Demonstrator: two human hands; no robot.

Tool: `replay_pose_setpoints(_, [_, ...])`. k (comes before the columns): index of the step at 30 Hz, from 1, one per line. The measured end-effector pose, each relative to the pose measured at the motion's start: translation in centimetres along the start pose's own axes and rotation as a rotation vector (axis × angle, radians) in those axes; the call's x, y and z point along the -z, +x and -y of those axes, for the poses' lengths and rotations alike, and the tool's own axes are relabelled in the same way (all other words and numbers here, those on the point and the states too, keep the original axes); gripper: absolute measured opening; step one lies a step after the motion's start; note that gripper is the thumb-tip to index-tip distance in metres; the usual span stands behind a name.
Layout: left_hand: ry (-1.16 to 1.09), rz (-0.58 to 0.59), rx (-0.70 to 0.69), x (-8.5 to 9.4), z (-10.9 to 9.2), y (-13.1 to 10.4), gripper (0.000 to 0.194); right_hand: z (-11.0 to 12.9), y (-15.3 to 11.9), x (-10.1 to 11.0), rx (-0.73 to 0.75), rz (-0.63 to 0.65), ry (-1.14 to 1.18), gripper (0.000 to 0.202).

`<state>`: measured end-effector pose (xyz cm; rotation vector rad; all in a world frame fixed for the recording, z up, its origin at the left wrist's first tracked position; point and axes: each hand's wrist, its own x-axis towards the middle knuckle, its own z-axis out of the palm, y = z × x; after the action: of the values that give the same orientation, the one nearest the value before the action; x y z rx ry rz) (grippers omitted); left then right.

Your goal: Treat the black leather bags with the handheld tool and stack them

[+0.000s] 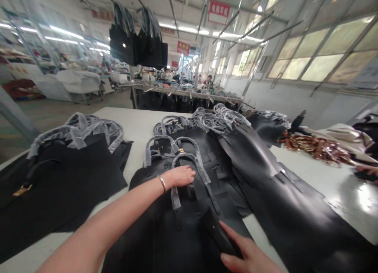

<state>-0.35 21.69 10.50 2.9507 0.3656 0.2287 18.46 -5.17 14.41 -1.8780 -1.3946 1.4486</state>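
Observation:
A flat black leather bag panel (147, 241) lies before me, with a looped handle (173, 196) wrapped in clear plastic. My left hand (181, 175), a bracelet at its wrist, is inside that loop with fingers curled down onto the black material. What its fingertips pinch is hidden. Lower right, my right hand (245, 249) grips a long, smooth black object (217, 231), which slants over the panel; its exact kind is unclear. More black panels with wrapped handles (206, 121) are stacked just beyond both hands.
Left on the white table (118, 114) is another pile of black bag panels (88, 166). Long black leather pieces (283, 198) lie right, near brown straps with gold hardware (319, 149). Another person's hand (367, 169) shows at the right edge. Black bags (136, 44) hang ahead.

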Motion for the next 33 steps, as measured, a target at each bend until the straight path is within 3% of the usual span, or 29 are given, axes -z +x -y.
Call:
replay_pose_setpoints(2, [-0.077, 0.023, 0.020, 1.7, -0.8, -0.9, 0.021, -1.2, -0.4, 0.0, -0.001, 0.015, 0.001, 0.079])
replay_pose_setpoints(5, [-0.321, 0.025, 0.170, 3.9, -2.8, -3.3, 0.030, -2.5, -0.9, 0.0, 0.017, 0.024, 0.021, 0.082])
replay_pose_setpoints(8, [-0.564, -0.024, 0.366, 4.0, -6.1, -6.3, 0.030, -2.9, -1.1, 0.0, 0.033, 0.025, 0.047, 0.083])
replay_pose_setpoints(10, [-0.813, -0.057, 0.496, 2.1, -8.9, -8.0, 0.030, -2.7, -1.2, 0.1, 0.028, 0.038, 0.063, 0.086])
replay_pose_setpoints(12, [-1.153, -0.156, 0.650, -0.9, -11.9, -9.1, 0.037, -2.2, -1.3, 0.2, 0.021, 0.069, 0.093, 0.088])
replay_pose_setpoints(15, [-1.523, -0.494, 0.829, -5.7, -16.1, -9.2, 0.041, -1.4, -1.2, 0.3, 0.005, 0.168, 0.148, 0.094])
replay_pose_setpoints(18, [-1.747, -0.721, 0.886, -8.5, -19.0, -8.0, 0.050, -0.7, -0.8, 0.4, -0.033, 0.253, 0.184, 0.099])
replay_pose_setpoints(22, [-1.852, -0.863, 0.839, -9.2, -20.4, -6.5, 0.050, 0.5, -0.1, 0.6, -0.051, 0.257, 0.169, 0.090])
replay_pose_setpoints(27, [-1.961, -0.921, 0.820, -9.0, -20.5, -5.9, 0.047, 1.2, 0.3, 1.2, -0.038, 0.152, 0.200, 0.085])
replay_pose_setpoints(30, [-2.004, -0.975, 0.808, -8.9, -20.4, -5.7, 0.046, 0.6, 0.3, 1.2, -0.070, 0.189, 0.265, 0.084])
replay_pose_setpoints(33, [-2.066, -0.955, 0.813, -8.7, -20.4, -5.5, 0.040, 0.4, 0.2, 1.0, -0.092, 0.163, 0.329, 0.086])
